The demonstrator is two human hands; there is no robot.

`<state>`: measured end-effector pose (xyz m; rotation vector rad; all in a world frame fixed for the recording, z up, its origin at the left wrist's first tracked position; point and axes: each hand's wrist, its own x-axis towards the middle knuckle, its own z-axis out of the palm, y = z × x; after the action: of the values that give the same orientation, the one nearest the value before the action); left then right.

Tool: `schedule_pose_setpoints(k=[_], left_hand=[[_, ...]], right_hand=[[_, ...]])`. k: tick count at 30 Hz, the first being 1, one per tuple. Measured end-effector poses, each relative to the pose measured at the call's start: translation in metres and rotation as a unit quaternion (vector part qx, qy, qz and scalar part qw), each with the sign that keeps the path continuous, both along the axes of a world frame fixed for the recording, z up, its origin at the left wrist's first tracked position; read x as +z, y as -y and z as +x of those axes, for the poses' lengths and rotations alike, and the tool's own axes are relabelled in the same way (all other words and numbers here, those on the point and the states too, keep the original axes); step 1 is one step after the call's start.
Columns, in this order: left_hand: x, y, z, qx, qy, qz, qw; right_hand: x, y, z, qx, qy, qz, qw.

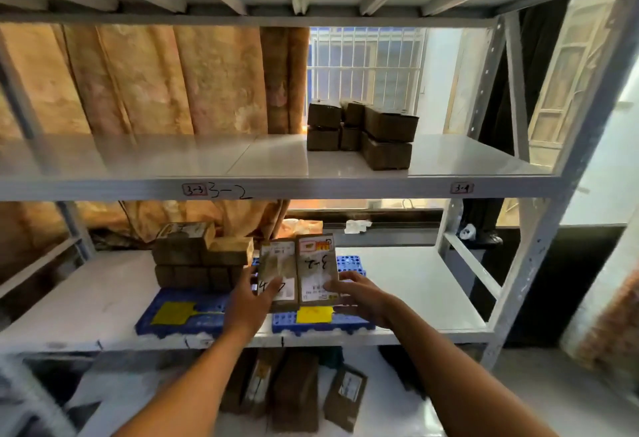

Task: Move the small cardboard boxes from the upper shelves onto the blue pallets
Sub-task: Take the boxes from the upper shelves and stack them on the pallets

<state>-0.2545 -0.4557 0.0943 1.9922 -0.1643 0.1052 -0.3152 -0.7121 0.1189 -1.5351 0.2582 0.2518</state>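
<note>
I have my left hand [250, 302] and right hand [359, 295] each curled round a small box [278, 272], [317, 269] over the right blue pallet [321, 324]; both look light and stiff, best clasped by the sides

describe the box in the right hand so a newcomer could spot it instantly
Start at the grey metal shelving rack and drop to its middle shelf, where two blue plastic pallets lie side by side. Above the right pallet, the right hand holds a flat brown cardboard box. Unlike the box beside it, it has an orange-red sticker and handwritten "3-2".
</note>
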Motion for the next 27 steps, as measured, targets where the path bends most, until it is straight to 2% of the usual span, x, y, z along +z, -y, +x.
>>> schedule_pose_setpoints(k=[3, 6, 10, 17, 24, 27], left_hand=[[-0.028, 0.004, 0.010, 0.013, -0.073, 0.023, 0.997], [-0.044, 0.009, 0.024, 0.002, -0.110, 0.022, 0.994], [-0.051, 0.021, 0.054, 0.015, -0.130, 0.006, 0.991], [-0.054, 0.045, 0.134, 0.071, -0.147, -0.065, 0.984], [-0.072, 0.063, 0.207, 0.036, -0.160, -0.057, 0.985], [-0.079, 0.074, 0.224, 0.014, -0.164, -0.044, 0.985]], right_hand=[[-0.034, -0.003, 0.004, -0.029, -0.040, 0.033, 0.998], [-0.054, -0.002, 0.015, -0.063, -0.054, 0.054, 0.995], [-0.064, 0.003, 0.047, -0.093, -0.049, -0.023, 0.994], [-0.063, 0.016, 0.126, -0.262, -0.016, -0.016, 0.965], [-0.079, 0.024, 0.196, -0.266, -0.016, -0.057, 0.962], [-0.092, 0.022, 0.214, -0.270, -0.028, -0.123, 0.955]])
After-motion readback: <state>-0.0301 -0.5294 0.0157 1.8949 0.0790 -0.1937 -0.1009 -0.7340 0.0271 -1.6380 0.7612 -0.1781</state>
